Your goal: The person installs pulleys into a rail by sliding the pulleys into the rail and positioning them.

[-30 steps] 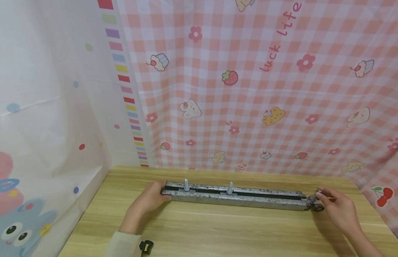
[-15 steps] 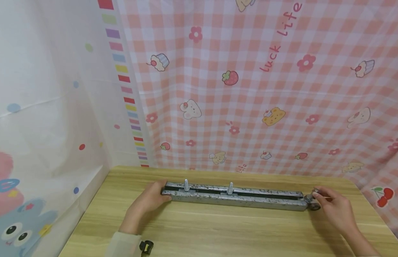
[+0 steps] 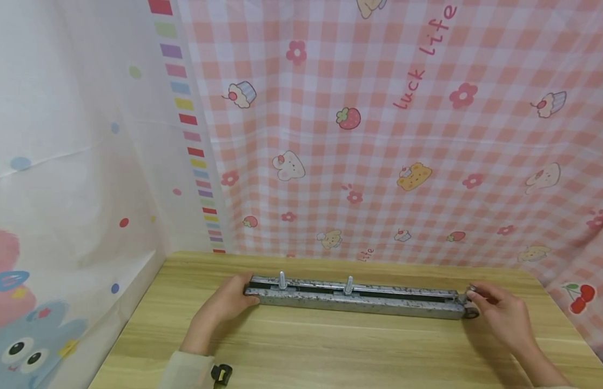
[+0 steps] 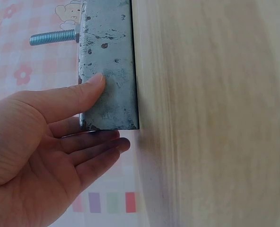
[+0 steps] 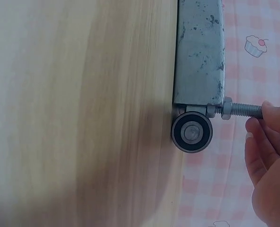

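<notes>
A long grey metal channel rail (image 3: pixel 360 306), scuffed and slotted along its top, lies across the wooden table. My left hand (image 3: pixel 232 297) grips its left end, thumb on the near side wall in the left wrist view. At the right end, my right hand (image 3: pixel 506 315) pinches the threaded bolt (image 5: pixel 244 110) of a roller trolley. The trolley's wheel (image 5: pixel 192 132) sits just outside the rail's end, its body partly inside the opening. Two more bolts stand upright from the slot: one bolt (image 3: pixel 282 280) nearer the left end, another bolt (image 3: pixel 349 284) near the middle.
The wooden table (image 3: pixel 330 351) carries the rail near its back edge. Behind hangs a pink checked curtain (image 3: pixel 379 135), with a white printed curtain (image 3: pixel 78 135) at the left. A black strap piece (image 3: pixel 221 373) sits by the left sleeve.
My right hand has moved left with the pinched trolley, bringing its wheel up against the rail's right end and part of it into the opening. The left hand and rail stay put.
</notes>
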The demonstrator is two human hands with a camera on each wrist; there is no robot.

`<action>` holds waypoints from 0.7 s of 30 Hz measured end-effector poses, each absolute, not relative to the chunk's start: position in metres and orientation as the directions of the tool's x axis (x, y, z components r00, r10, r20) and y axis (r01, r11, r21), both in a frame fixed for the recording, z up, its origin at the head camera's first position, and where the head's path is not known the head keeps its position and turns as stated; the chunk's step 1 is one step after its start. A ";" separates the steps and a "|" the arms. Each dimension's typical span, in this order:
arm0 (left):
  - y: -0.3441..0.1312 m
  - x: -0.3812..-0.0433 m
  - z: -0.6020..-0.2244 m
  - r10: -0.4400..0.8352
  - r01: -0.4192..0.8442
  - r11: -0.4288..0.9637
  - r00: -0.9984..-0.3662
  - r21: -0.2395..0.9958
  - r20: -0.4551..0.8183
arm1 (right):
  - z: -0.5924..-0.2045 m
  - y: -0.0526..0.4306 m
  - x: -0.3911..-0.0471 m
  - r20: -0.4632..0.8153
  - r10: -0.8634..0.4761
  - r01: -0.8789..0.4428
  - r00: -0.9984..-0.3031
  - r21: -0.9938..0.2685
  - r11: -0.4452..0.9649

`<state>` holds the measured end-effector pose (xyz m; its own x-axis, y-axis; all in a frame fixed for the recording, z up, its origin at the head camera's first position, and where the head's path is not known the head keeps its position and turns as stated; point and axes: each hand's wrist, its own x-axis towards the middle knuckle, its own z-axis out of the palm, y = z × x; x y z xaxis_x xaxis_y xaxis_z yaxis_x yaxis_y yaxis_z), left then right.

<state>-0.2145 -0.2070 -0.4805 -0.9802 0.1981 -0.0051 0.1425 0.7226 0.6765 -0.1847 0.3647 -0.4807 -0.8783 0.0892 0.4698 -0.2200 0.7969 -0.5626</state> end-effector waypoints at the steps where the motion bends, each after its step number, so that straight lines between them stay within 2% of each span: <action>1: -0.207 -0.215 -0.480 0.201 0.147 0.724 -0.980 0.674 -0.002 | -0.481 0.364 -0.185 0.477 0.088 -0.224 -0.875 -0.559 0.798; 21: -0.207 -0.212 -0.478 0.209 0.158 0.734 -0.978 0.661 0.002 | -0.482 0.354 -0.190 0.539 0.035 -0.300 -0.841 -0.519 0.800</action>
